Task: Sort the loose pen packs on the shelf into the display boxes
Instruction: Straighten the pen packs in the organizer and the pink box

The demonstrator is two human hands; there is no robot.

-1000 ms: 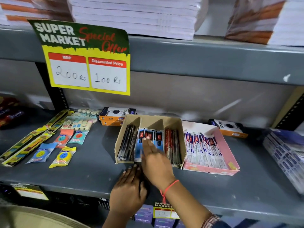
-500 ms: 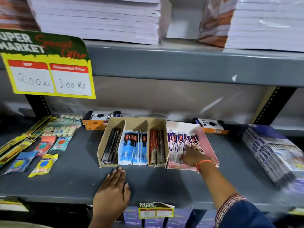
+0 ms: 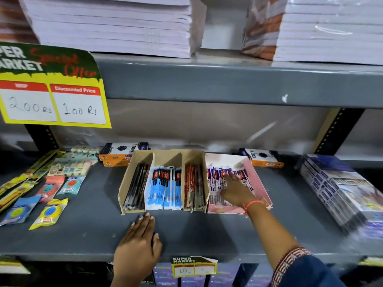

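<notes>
A brown cardboard display box (image 3: 132, 175) stands mid-shelf with three compartments: black pen packs (image 3: 136, 187) on the left, blue pen packs (image 3: 163, 189) in the middle, red pen packs (image 3: 193, 186) on the right. Beside it on the right is a pink display box (image 3: 259, 181) holding purple-and-white pen packs (image 3: 215, 179). My right hand (image 3: 236, 190) lies flat on those packs, fingers spread, gripping nothing that I can see. My left hand (image 3: 138, 245) rests flat on the grey shelf (image 3: 83, 230) just in front of the cardboard box, holding nothing.
Erasers and long yellow packs (image 3: 47, 214) lie loose at the left. Two orange-and-black boxes (image 3: 122, 153) (image 3: 261, 159) stand behind the display boxes. A stack of wrapped packs (image 3: 339, 193) sits at the right. A yellow price sign (image 3: 53, 90) hangs from the upper shelf; notebooks are stacked above.
My right hand left the blue packs in the cardboard box and moved right onto the packs in the pink box. My left hand stayed on the shelf. The view shifted right and closer.
</notes>
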